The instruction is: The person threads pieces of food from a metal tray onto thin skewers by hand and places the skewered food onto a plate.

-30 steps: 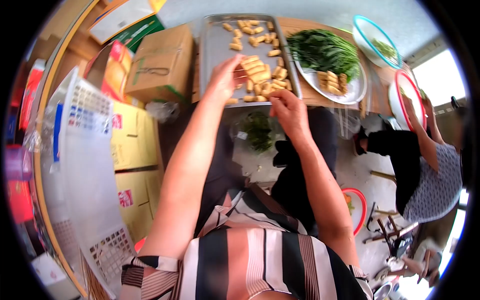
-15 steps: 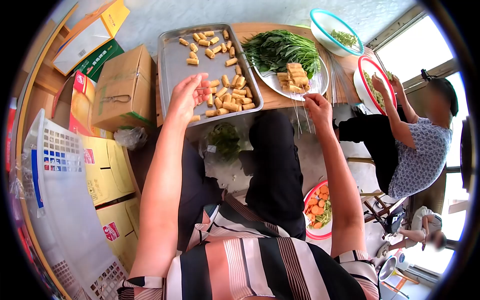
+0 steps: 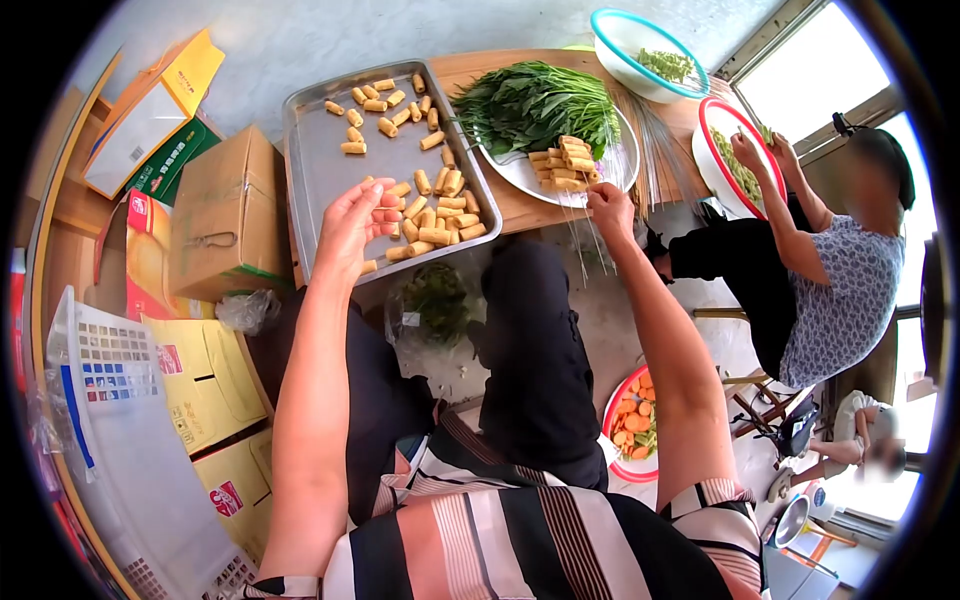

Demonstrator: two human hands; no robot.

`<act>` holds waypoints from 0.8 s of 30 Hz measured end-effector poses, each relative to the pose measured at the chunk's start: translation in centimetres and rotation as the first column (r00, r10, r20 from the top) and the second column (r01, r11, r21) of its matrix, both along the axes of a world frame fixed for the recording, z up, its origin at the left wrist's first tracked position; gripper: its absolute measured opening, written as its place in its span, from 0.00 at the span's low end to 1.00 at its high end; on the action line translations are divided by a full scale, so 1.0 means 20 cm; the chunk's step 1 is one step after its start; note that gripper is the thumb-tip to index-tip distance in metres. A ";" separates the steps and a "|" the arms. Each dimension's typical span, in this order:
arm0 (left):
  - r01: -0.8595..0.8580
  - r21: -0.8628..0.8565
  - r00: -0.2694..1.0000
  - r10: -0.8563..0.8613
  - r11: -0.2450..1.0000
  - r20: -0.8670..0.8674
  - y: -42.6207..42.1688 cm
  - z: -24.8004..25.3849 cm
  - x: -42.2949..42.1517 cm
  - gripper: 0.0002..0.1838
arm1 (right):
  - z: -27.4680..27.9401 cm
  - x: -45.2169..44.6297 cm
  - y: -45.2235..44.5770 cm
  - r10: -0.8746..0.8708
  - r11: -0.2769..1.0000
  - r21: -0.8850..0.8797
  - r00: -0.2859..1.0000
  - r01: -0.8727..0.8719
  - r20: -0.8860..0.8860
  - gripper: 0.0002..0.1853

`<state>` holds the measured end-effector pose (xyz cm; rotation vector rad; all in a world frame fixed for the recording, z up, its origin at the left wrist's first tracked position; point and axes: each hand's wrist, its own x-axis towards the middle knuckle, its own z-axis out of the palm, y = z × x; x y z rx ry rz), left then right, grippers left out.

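Your left hand [image 3: 354, 222] is hovering half-open at the tray [image 3: 318, 150]; your right hand [image 3: 611, 210], the nearer, is bunching narrowly, hold unclear, beside the skewered rolls [image 3: 566, 163] lying ahead-left on the plate [image 3: 624, 170], skewers [image 3: 577, 248] pointing toward you.

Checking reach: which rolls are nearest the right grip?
The stacked rolls on the plate, just beyond the right grip. The loose rolls lie scattered in the tray, farther left.

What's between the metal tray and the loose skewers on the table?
In the head view, a white plate with leafy greens and skewered rolls lies there.
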<state>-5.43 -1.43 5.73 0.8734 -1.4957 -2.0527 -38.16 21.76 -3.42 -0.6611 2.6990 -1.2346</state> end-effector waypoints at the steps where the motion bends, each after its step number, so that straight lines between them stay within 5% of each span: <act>1: 0.003 0.002 1.000 -0.003 1.000 0.001 0.00 0.00 -0.01 0.17 | 0.01 0.01 0.02 0.011 0.999 0.037 1.000 -0.011 -0.011 0.11; 6: 0.011 -0.005 1.000 -0.011 1.000 0.002 0.01 -0.01 -0.02 0.17 | 0.13 0.12 0.17 0.084 0.996 -0.035 0.992 -0.088 -0.099 0.12; 10: -0.002 -0.011 1.000 0.002 1.000 0.011 0.01 -0.01 -0.01 0.16 | 0.09 0.05 0.38 0.071 0.984 -0.161 0.997 -0.070 0.003 0.10; 20: -0.138 0.035 0.989 0.140 0.990 -0.044 0.01 0.00 -0.02 0.11 | -0.06 -0.20 0.69 -0.272 0.956 -0.027 0.914 0.294 0.301 0.09; 24: -0.181 0.088 0.978 0.189 0.979 -0.084 0.02 0.00 -0.03 0.17 | -0.15 -0.33 0.68 -0.309 0.937 -0.033 0.866 0.349 0.394 0.10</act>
